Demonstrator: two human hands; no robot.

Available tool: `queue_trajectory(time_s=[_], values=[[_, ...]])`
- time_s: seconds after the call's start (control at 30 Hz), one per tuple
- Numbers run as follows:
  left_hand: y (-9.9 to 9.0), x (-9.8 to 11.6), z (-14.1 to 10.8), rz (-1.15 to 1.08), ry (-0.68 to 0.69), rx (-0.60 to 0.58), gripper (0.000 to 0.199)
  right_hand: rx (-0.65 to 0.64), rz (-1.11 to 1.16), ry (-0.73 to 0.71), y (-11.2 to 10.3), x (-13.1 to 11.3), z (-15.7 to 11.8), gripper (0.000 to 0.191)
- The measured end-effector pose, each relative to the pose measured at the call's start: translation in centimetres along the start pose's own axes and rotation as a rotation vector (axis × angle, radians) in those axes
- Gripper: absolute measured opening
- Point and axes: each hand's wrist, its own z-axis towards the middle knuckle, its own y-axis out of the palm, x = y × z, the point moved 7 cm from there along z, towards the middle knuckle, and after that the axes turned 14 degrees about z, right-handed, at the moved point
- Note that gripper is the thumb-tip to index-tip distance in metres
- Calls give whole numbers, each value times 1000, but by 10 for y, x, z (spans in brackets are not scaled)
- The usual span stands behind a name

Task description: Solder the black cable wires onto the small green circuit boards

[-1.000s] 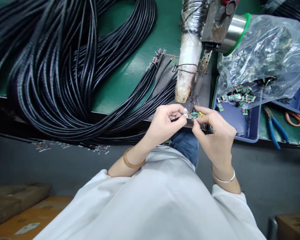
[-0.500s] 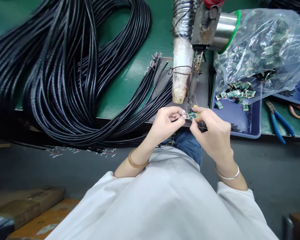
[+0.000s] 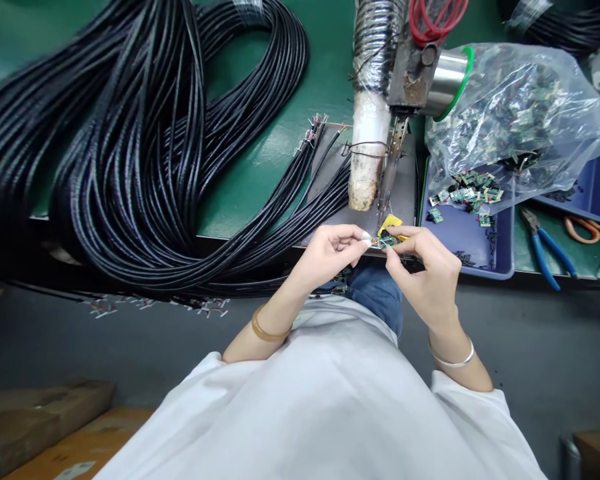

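Note:
Fingers of my left hand (image 3: 330,253), with white covers on the tips, pinch thin coloured wires (image 3: 374,243) at one end of a small green circuit board (image 3: 387,241). My right hand (image 3: 425,267) is closed on the board's other end between thumb and fingers. Fingertips partly hide both the board and the wires. Just beyond the hands, a soldering iron (image 3: 393,167) points down from its holder, and a yellow sponge-like piece (image 3: 391,221) lies near its tip.
Thick bundles of black cable (image 3: 145,167) cover the left of the green table. A taped duct (image 3: 369,147) hangs beside the iron, near a solder spool (image 3: 450,80). Rightward are a blue tray (image 3: 505,247) of boards, a plastic bag (image 3: 545,93) and blue-handled pliers (image 3: 550,250).
Both hands and the circuit board have drawn slightly down from the iron's tip. More of the yellow piece shows. The whole view has shifted a little.

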Motion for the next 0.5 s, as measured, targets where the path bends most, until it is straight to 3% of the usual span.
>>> queue_trajectory(time_s=[0.27,0.5], values=[[0,1,7,67,41,0,22,11,-104,-63,2,-2,0,16],[2,6,3,169,109,33,23,50,-47,-38,-2,2,3,16]])
